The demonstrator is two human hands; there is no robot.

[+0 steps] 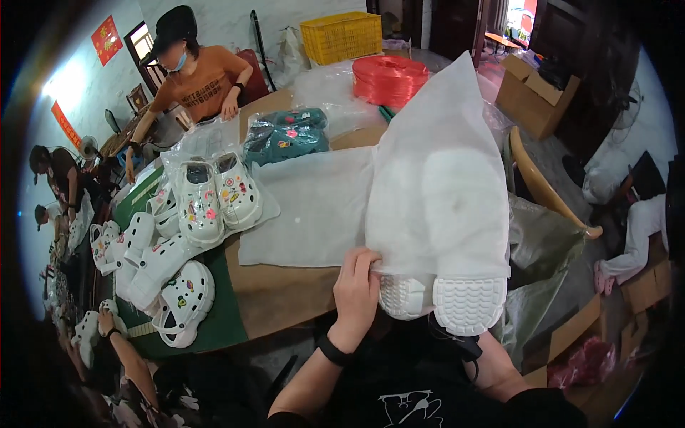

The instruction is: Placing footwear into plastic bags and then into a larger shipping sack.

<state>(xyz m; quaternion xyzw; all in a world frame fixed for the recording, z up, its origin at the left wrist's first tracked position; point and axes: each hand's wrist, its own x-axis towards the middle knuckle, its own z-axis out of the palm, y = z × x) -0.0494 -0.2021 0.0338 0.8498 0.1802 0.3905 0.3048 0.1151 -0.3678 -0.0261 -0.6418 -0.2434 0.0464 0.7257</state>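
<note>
White non-woven bag is covering two white clogs, soles toward the person, long axis pointing away over the worktop. Left hand fingers are pinching the bag's open edge; right hand is hidden, grip undeterminable.

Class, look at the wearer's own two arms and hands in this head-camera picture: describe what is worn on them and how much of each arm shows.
The left hand is bare, with no glove. A black band sits on its wrist, and the forearm below is bare, no sleeve reaching it. The right hand is hidden, so only part of a bare right forearm shows, with a black strap lying near it. Whether that strap is worn cannot be told.
</note>
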